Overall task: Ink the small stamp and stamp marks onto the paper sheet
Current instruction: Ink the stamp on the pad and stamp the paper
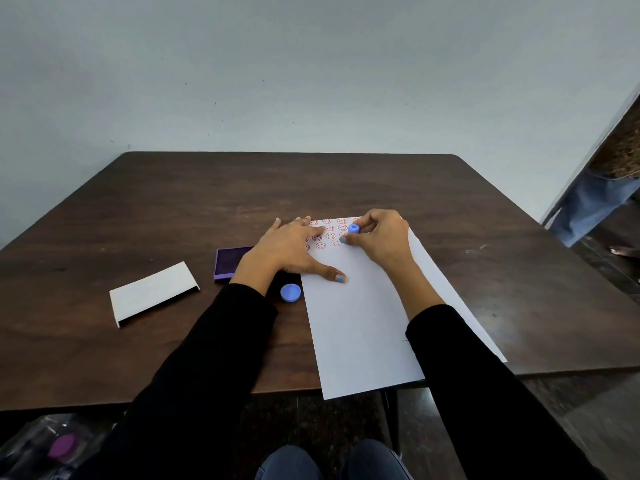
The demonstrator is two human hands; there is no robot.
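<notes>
A white paper sheet (360, 320) lies on the dark wooden table (173, 209), its near end hanging over the table's front edge. Several red smiley marks (329, 233) fill its far end. My right hand (381, 237) pinches a small blue round stamp (353, 228) and holds it upright on the paper among the marks. My left hand (294, 247) lies flat with spread fingers on the sheet's left edge, thumb on the paper. A purple ink pad (230, 262) sits open just left of that hand, partly hidden by my wrist.
A round blue cap (290, 292) lies by the sheet's left edge. A white cardboard sleeve (152, 293) lies at the left of the table. A plastic bag with a purple object (62, 446) rests on the floor, lower left. Someone's jeans leg (588, 206) shows at the far right.
</notes>
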